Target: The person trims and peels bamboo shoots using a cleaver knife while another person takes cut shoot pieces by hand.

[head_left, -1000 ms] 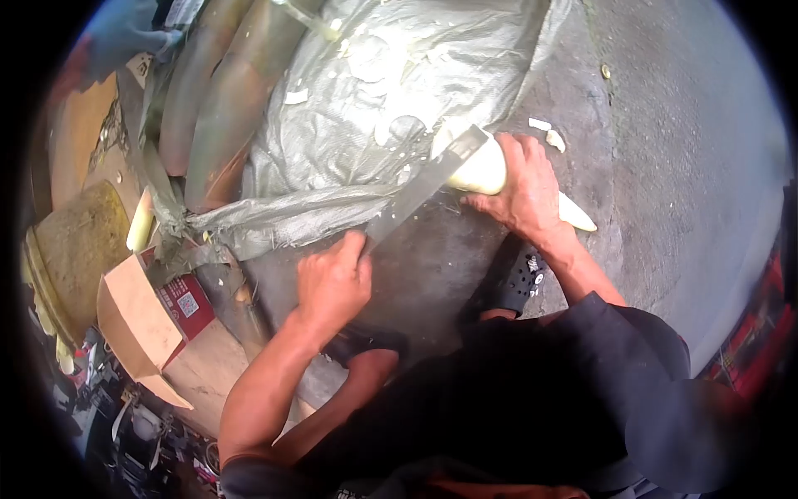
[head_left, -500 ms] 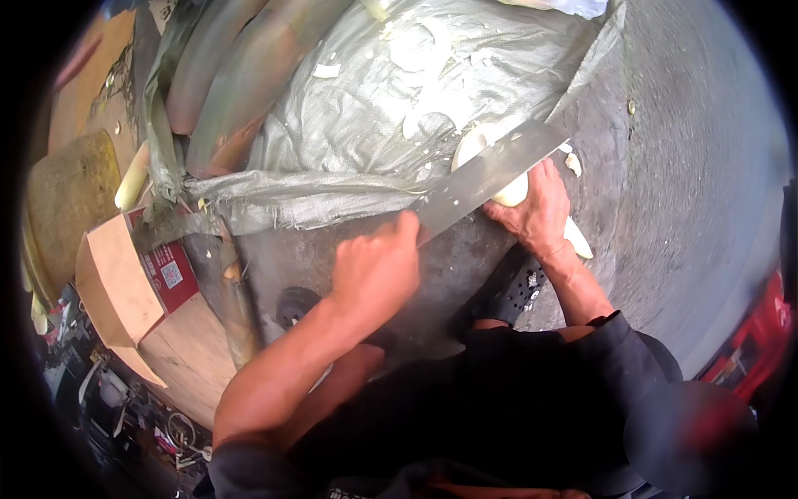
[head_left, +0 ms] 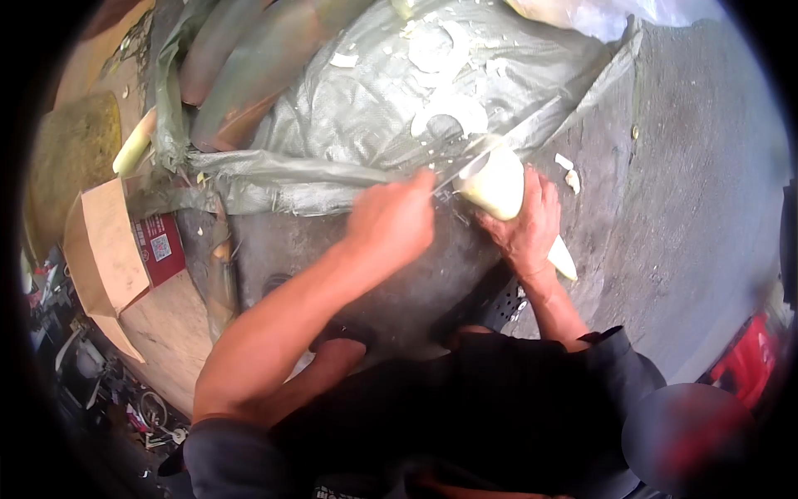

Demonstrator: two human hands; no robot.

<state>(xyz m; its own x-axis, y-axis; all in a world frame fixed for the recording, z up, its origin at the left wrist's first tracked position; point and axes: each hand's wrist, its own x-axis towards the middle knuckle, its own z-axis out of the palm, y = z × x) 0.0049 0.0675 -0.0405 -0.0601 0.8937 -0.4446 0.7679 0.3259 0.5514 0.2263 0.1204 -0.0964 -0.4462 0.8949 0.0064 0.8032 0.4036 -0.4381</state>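
My left hand (head_left: 391,218) is closed around the handle end of a long knife. The knife's blade (head_left: 532,123), seen nearly edge-on, slants up and right across the upper left end of a thick, pale peeled vegetable (head_left: 499,185). My right hand (head_left: 532,223) grips that vegetable from the right and below, thumb on its lower left side. A pale pointed tip (head_left: 563,259) shows below my right wrist; whether it is the same piece is hidden. White ring-shaped slices (head_left: 467,108) lie on the grey woven sheet (head_left: 374,108) just beyond.
Large brown-green shoots (head_left: 241,104) lie at the upper left. An open cardboard box (head_left: 112,241) and a narrow husked shoot (head_left: 222,274) are at the left. Small pale scraps (head_left: 572,180) sit on the concrete right of my right hand. Dark shoes (head_left: 503,308) are below.
The blade has swung from lying broad side up over the vegetable to nearly edge-on at its upper left end. The view has shifted, and the gloved hand at the upper left is gone from view.
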